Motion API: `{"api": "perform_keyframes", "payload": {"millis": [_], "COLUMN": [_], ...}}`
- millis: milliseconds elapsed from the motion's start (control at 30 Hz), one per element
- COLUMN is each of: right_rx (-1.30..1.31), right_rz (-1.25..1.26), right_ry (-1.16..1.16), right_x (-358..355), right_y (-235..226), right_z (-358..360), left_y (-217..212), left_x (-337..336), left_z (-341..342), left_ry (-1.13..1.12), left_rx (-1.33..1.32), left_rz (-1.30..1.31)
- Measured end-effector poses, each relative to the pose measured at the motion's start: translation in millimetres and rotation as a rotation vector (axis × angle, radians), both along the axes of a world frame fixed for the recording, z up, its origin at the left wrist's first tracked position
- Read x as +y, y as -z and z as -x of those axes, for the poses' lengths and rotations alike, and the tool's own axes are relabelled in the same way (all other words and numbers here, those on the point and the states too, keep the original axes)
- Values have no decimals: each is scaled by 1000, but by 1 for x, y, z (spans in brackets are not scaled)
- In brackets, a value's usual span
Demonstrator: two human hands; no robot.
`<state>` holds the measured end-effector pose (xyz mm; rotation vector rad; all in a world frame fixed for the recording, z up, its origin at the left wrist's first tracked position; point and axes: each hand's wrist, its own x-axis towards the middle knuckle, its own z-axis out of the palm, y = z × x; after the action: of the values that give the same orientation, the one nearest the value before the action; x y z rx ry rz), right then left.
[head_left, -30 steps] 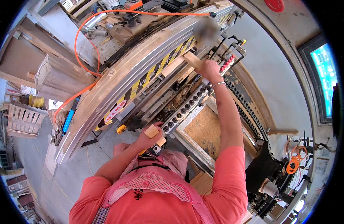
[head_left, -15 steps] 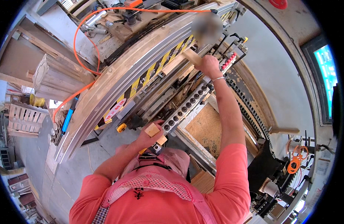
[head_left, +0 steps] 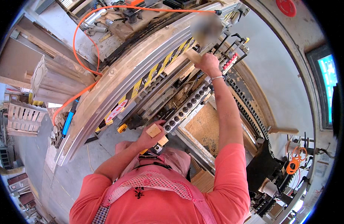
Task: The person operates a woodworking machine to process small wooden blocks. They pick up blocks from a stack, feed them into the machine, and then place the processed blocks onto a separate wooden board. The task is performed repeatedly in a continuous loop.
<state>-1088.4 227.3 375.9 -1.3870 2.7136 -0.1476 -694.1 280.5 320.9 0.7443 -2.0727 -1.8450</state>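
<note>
My left hand (head_left: 143, 141) is closed around a short pale wooden block (head_left: 153, 130), close to my body. A second small wooden piece (head_left: 163, 141) shows beside that block, at the near end of a metal bar with round dark holes (head_left: 185, 109). With my right arm stretched forward, my right hand (head_left: 209, 65) grips the end of a flat wooden piece (head_left: 193, 56). This piece is at the far end of the machine, beside a long wooden strip (head_left: 175, 66). My right fingertips are partly hidden. A blurred patch covers whatever lies just beyond the piece.
A yellow-and-black striped rail (head_left: 155, 71) runs along the machine. An orange hose (head_left: 74, 41) curves over the worktop at left. Sawdust fills a tray (head_left: 178, 130) under the bar. At right are a lit screen (head_left: 327, 74) and a red button (head_left: 286, 7).
The view has shifted slightly. Both hands keep their grips and stay almost in place.
</note>
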Motion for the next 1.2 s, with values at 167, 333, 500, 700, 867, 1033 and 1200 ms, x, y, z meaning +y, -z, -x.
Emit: {"api": "perform_keyframes", "payload": {"millis": [167, 333, 500, 700, 867, 1033, 1200], "right_rx": [-4, 6, -15, -3, 48, 40, 49], "right_rz": [6, 26, 4, 17, 38, -13, -19], "right_ry": [0, -10, 14, -4, -40, -19, -38], "right_x": [1, 1, 1, 2, 1, -1, -1], "right_y": [-1, 1, 2, 5, 5, 4, 4], "right_z": [-1, -2, 0, 1, -1, 1, 4], "left_y": [8, 5, 4, 8, 6, 2, 1], "left_x": [0, -1, -2, -1, 1, -1, -1], "left_z": [-1, -1, 1, -1, -1, 1, 5], "left_ry": [10, 31, 41, 41, 23, 39, 39], "left_rx": [7, 1, 7, 36, 17, 32, 19], "left_rz": [44, 8, 55, 21, -54, 45, 57]}}
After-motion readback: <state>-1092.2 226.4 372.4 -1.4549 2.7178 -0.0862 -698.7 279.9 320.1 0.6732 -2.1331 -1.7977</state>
